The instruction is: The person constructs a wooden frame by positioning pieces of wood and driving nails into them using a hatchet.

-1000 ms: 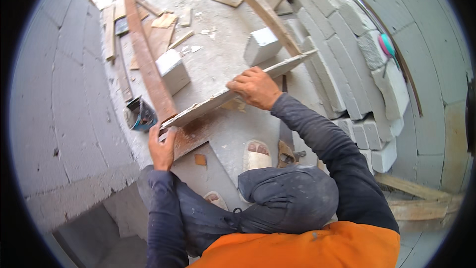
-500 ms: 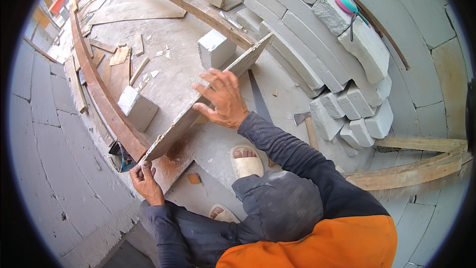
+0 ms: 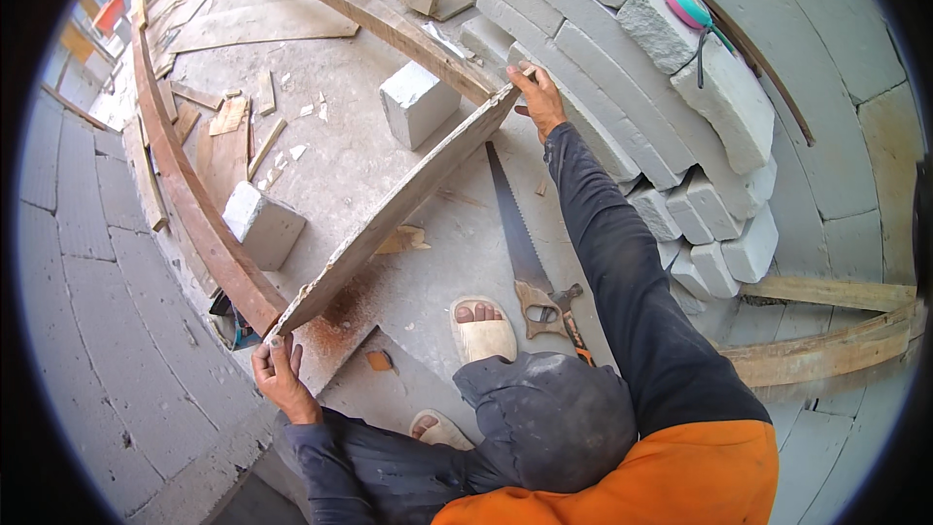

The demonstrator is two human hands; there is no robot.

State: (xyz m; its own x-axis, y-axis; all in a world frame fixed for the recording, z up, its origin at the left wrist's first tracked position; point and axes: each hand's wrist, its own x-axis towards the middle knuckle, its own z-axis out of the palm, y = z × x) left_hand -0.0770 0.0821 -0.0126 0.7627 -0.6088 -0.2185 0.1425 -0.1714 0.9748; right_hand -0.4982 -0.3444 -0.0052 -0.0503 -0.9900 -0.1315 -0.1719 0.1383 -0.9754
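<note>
A long, rough-edged wooden board [image 3: 408,199] stands on its edge, running diagonally from lower left to upper right. My left hand [image 3: 289,381] pinches its near end, beside the end of a long reddish-brown beam [image 3: 209,233]. With my arm stretched out, my right hand [image 3: 537,102] grips the board's far end, close to the end of a second beam [image 3: 384,19]. A handsaw [image 3: 520,233] with a wooden handle lies on the floor right of the board. Next to its handle is a hammer-like tool [image 3: 571,321], partly hidden by my sleeve and knee.
Two pale blocks [image 3: 420,102] [image 3: 264,224] sit between the beams. Stacked pale blocks [image 3: 622,68] rise at right, with a pink-and-teal tape measure [image 3: 688,6] on top. Wood scraps [image 3: 228,136] litter the floor at left. Block walls [image 3: 87,311] border both sides.
My right hand has moved from the board's middle to its far end and closed on it. The saw's handle has come into view. My left hand stays at the near end.
</note>
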